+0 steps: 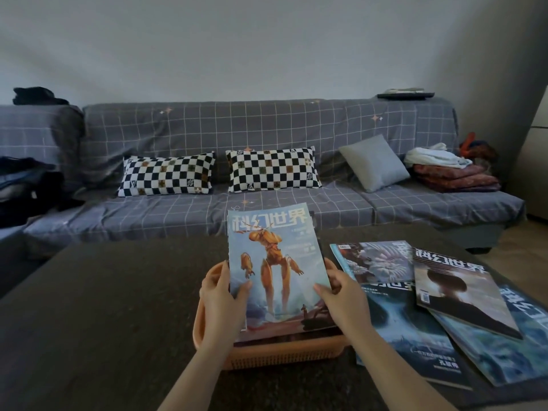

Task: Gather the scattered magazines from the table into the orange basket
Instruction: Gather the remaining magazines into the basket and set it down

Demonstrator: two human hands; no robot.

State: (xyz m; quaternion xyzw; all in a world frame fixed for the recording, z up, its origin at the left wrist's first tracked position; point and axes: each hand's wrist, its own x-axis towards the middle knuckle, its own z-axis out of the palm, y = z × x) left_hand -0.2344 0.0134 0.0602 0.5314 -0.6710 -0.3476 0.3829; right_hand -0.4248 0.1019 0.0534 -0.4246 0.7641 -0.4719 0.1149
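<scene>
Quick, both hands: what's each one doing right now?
Left hand: grips the left edge of the blue magazine with the orange robot cover.
Right hand: grips its right edge.

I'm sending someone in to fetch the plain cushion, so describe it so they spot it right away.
Start at the long grey grid-patterned sofa against the wall. Toward its right end, left of the folded blankets, the cushion leans on the backrest. It is solid grey, unlike the two checkered pillows beside it.

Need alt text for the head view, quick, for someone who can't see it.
Both hands, left hand and right hand, hold a magazine stack in the orange basket; four more magazines lie overlapping on the table right of it.
</scene>
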